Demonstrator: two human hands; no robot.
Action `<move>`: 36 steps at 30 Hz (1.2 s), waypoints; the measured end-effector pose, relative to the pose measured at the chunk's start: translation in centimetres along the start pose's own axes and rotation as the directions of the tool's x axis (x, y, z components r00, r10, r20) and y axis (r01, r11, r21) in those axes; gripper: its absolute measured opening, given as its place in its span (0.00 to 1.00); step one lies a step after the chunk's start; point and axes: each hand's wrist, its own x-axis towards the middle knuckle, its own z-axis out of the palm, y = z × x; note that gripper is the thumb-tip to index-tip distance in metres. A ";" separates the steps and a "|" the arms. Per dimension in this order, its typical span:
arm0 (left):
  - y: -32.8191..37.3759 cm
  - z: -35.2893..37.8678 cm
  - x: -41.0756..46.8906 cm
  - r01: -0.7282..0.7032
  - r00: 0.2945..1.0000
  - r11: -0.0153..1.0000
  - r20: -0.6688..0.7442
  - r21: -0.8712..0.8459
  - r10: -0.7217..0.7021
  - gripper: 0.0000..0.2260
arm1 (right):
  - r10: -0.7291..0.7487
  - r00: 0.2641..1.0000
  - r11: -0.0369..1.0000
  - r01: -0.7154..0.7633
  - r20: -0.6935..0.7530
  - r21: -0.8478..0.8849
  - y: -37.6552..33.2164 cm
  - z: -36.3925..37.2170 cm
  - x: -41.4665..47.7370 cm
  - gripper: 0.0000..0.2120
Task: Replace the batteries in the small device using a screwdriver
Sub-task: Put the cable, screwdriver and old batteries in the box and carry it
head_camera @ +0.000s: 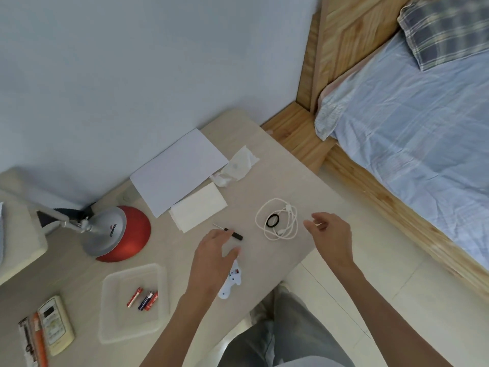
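Hands over screwdriver [229, 232] and device [232, 280], both empty.

Left hand [211, 256] hovers with fingers [232, 253] loosely spread, grasping nothing, just above the screwdriver's black handle; right hand [330, 234] is released too, beside the white cable [277, 219]. The screwdriver looks light, thin and stiff, likely to roll, so the handle is the place to pinch. The white device lies near the table [275, 178] edge, partly under the left hand; it seems small, light, hard plastic, best pinned flat by its body. Batteries [144, 299] wait in the clear tray [111, 324], well apart. Cable, black ring [272, 220] and tissue [198, 206] sit near, but nothing blocks the reach.
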 end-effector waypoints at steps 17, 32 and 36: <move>2.7 4.4 7.9 0.183 0.979 0.962 0.126 -0.202 -0.159 0.05 | 0.183 0.954 0.978 -0.151 0.236 -0.144 -0.2 6.2 3.6 0.10; 1.8 6.5 10.3 0.278 0.960 0.897 0.122 -0.344 -0.251 0.12 | 0.209 0.933 0.974 -0.170 0.292 -0.153 0.4 6.0 5.4 0.10; 1.4 7.0 10.7 0.203 0.978 0.951 0.102 -0.235 -0.183 0.10 | 0.216 0.931 0.973 -0.180 0.296 -0.144 0.8 5.2 5.7 0.15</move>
